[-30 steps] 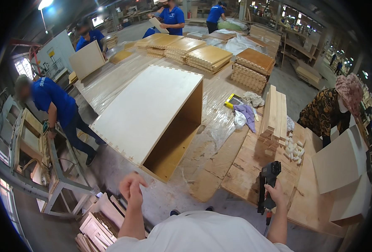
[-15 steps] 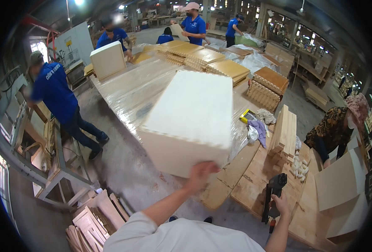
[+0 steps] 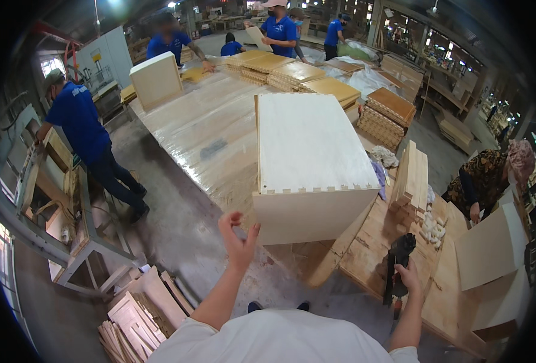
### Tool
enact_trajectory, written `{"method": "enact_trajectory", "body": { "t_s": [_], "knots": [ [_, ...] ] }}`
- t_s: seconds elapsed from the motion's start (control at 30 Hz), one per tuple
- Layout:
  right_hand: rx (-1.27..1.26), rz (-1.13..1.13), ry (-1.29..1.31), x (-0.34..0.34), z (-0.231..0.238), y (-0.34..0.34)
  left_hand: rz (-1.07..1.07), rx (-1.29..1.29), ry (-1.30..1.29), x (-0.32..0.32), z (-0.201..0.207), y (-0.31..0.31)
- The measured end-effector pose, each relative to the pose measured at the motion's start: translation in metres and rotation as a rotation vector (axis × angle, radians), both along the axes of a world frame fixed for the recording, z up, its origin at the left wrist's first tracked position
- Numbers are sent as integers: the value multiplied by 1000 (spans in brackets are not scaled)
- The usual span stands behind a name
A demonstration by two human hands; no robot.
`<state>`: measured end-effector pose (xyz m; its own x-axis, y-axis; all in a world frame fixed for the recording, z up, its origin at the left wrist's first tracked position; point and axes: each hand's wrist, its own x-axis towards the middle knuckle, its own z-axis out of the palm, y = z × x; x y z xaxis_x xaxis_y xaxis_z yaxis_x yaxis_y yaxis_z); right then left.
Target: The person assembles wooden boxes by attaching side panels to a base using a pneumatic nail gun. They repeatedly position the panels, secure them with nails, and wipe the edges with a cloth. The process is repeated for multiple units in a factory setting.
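Note:
A pale wooden drawer box (image 3: pixel 316 145) with a white-looking top face and jointed corners stands at the near end of the wrapped table. My left hand (image 3: pixel 239 240) is beside its lower left edge, fingers bent but apart and holding nothing. The thumb comes very close to the box; whether it touches I cannot tell. Over the wooden bench on the right, my right hand (image 3: pixel 410 276) is closed round the handle of a black nail gun (image 3: pixel 400 260), with an orange-tipped hose fitting below it.
The wide plastic-covered table (image 3: pixel 201 133) carries another drawer box (image 3: pixel 157 81) and stacked tan panels (image 3: pixel 295 75). On the bench, wooden boards (image 3: pixel 410 181) stand beside small white pieces (image 3: pixel 432 231). Scrap wood (image 3: pixel 136 314) lies lower left. Several co-workers surround the tables, one (image 3: pixel 77 118) at left.
The drawer box has turned and shifted right. My left hand has left its front face and moved to its left edge. The nail gun has stayed in my right hand.

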<state>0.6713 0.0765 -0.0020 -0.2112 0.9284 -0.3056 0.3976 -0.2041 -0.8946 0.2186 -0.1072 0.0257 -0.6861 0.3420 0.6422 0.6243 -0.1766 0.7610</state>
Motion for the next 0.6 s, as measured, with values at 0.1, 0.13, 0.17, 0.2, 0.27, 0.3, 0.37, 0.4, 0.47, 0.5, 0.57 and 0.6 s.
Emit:
{"method": "enact_trajectory", "body": {
  "t_s": [0.1,0.13,0.17,0.2,0.27,0.3,0.37,0.4,0.47,0.5,0.57,0.6],
  "knots": [
    [51,0,-45,-2,2,-3,-61,-239,91,-17,-10,11],
    [70,5,-81,-3,6,-3,-104,-345,178,-22,-18,14],
    [48,-15,-80,-3,11,-4,-156,-444,271,-23,-24,19],
    [102,28,-73,-2,18,-5,-163,-400,260,-23,-26,24],
    [79,35,-46,-2,48,-10,-167,-329,259,-25,-27,27],
    [131,26,-39,-17,74,-16,-156,-352,298,-27,-27,20],
    [182,37,11,-42,137,-28,-151,-373,377,-29,-17,11],
    [153,43,-11,-51,171,-32,-164,-376,364,-24,-16,9],
    [232,87,-8,-66,232,-43,-210,-373,347,-1,-23,0],
    [216,134,29,-63,254,-42,-229,-378,277,10,-21,-1],
    [188,179,61,-75,296,-39,-189,-337,243,14,-30,-2],
    [187,222,83,-78,309,-34,-171,-317,223,13,-34,-1]
  ]
}}
